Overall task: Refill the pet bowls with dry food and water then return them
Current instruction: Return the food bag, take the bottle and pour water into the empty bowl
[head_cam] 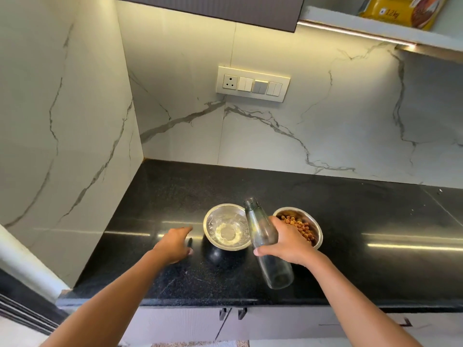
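Two steel pet bowls stand side by side on the black counter [175, 191]. The left bowl [226, 226] holds clear water. The right bowl [312, 222] holds brown dry kibble. My right hand [285, 240] is shut on a clear glass bottle [269, 269], held between the bowls with its uncapped neck tilted up and away over the water bowl's right rim. The bottle looks nearly empty. My left hand [175, 242] rests flat on the counter left of the water bowl, fingers apart, with a small dark object [189, 242] beside its fingers.
A marble wall closes the counter on the left and behind. A switch panel [253, 83] sits on the back wall. A yellow food bag [400, 10] stands on the shelf at the top right. Cabinet handles [231, 313] show below the counter's front edge.
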A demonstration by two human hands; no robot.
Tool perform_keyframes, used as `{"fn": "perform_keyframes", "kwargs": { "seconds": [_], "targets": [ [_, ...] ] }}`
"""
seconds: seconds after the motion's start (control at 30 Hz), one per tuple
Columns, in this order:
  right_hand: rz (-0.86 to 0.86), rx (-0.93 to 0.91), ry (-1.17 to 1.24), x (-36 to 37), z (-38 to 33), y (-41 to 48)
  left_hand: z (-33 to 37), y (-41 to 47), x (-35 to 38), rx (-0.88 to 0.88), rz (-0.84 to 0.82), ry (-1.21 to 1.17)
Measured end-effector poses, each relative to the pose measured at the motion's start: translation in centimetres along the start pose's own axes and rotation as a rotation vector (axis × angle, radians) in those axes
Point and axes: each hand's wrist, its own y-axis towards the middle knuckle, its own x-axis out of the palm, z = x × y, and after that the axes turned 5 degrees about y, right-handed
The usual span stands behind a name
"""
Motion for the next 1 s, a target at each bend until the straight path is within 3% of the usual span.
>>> {"fn": "perform_keyframes", "kwargs": {
  "seconds": [0.2, 0.43, 0.63, 0.83, 1.0],
  "targets": [
    [0.184, -0.158, 0.166, 2.0, 0.3, -1.2, 2.9, -1.6, -2.7, 0.042, 0.381, -0.141],
    [0.420, -0.273, 0.252, 0.1, -1.5, -2.6, 10.3, -2.4, -8.7, 0.365, 0.554, -0.114],
    [0.642, -0.406, 0.358, -10.2, -7.9, -4.1, 19.2, -3.3, -21.7, 0.703, 0.897, 0.002],
    [0.824, -0.579, 0.455, -22.9, -16.3, -5.3, 26.8, -4.9, -35.4, 0.890, 1.334, 0.189],
    [0.929, -0.669, 0.461, -32.1, -22.4, -4.9, 31.4, -4.3, -42.6, 0.782, 1.529, 0.348]
  ]
}}
